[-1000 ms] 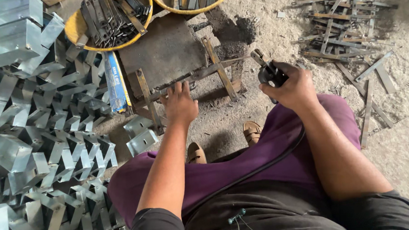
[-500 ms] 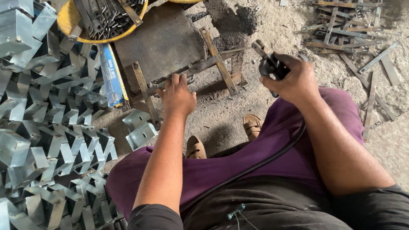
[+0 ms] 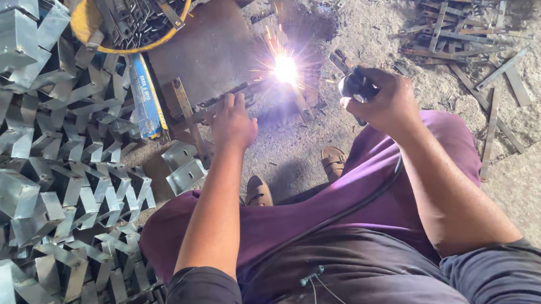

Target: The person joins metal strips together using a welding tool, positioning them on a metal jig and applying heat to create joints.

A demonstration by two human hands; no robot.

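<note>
On metal strip [image 3: 217,102], flat left hand [image 3: 234,120]; right hand [image 3: 386,98] fisted around electrode holder [image 3: 355,87]

One package in sight: a long, narrow blue box [image 3: 147,97] lying on the ground along the left edge of the dark metal plate [image 3: 208,52], just below the yellow tub [image 3: 87,25]. It's blue with yellow and white print, flat rectangular, its near end scuffed.

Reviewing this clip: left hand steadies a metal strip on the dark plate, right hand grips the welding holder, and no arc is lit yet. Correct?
Not quite. The head view shows a bright arc already lit beside the dark plate. The rest stands: left hand on the metal strip, right hand gripping the welding holder.
</note>
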